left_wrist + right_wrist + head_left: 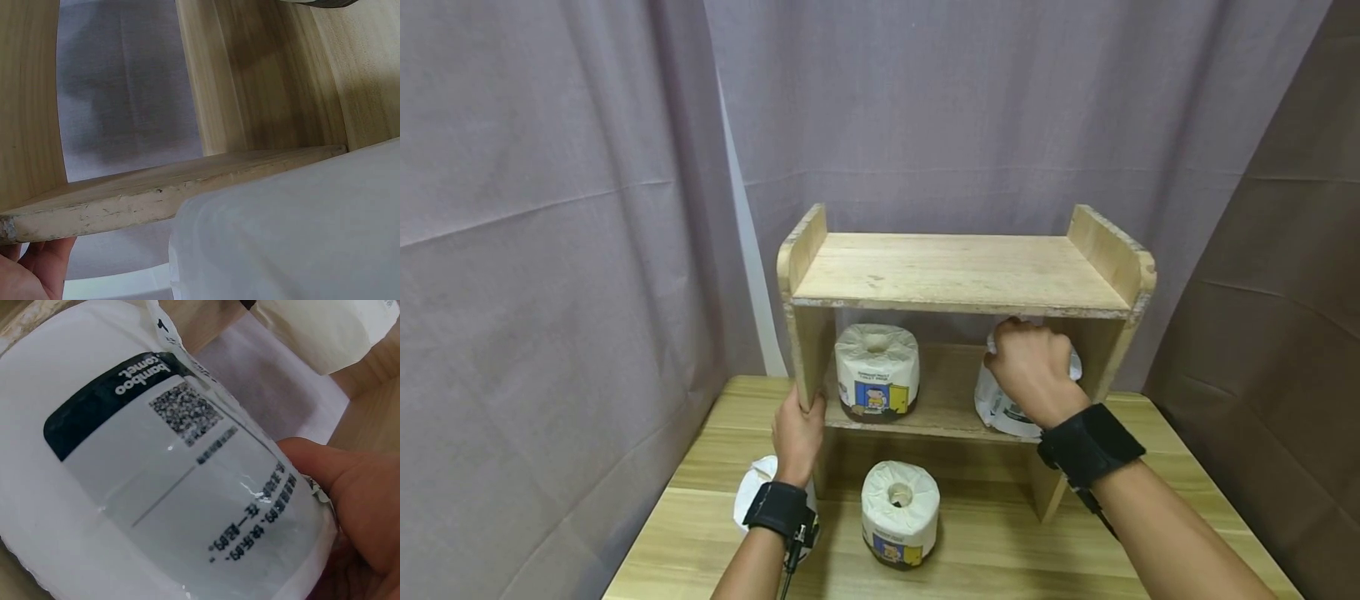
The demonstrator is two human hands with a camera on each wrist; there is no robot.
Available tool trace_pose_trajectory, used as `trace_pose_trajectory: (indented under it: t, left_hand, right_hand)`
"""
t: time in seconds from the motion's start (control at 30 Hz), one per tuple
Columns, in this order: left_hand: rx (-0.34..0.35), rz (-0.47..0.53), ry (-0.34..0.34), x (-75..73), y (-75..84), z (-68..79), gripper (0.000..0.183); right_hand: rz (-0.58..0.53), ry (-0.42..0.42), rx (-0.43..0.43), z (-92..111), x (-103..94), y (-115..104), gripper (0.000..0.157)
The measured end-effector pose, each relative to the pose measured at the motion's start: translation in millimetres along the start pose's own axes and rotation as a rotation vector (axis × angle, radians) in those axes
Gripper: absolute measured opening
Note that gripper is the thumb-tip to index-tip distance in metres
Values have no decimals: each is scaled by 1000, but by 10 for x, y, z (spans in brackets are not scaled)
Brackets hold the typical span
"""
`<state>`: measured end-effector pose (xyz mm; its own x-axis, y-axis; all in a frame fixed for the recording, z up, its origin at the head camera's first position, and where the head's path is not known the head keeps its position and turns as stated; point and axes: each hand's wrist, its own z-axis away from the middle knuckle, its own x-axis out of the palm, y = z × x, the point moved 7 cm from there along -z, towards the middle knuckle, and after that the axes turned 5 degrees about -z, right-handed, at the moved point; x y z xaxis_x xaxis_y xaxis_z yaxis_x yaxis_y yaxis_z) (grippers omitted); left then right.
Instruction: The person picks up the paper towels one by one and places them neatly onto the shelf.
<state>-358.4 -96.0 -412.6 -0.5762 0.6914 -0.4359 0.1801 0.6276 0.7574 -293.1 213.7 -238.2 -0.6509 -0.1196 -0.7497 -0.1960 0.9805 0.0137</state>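
Note:
A small wooden shelf [970, 271] stands on the table. My left hand [797, 435] grips the edge of its left side panel, fingers partly hidden behind the board in the left wrist view. At the right end of the middle board, my right hand [1033, 367] holds a toilet roll in white plastic wrap [998, 408] by its top. The right wrist view shows the thumb [319, 462] against the wrap, beside dark print. A paper-wrapped toilet roll [877, 367] with a cartoon label stands at the left on the same board.
Another cartoon-label toilet roll [900, 508] stands on the wood-grain table [1000, 558] in front of the shelf. A white-topped roll [751, 492] sits at the left, partly behind my left wrist. Grey curtains [955, 108] hang behind and at the sides.

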Motion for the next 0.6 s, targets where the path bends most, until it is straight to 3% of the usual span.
trace_pose_trajectory:
  t: [0.2, 0.6]
  left_hand:
    - [4, 7, 5, -14, 10, -2, 20]
    - [23, -16, 20, -25, 31, 11, 18]
  right_hand:
    - [-17, -129, 34, -14, 6, 15, 39]
    - [-47, -150, -6, 36, 8, 95, 35]
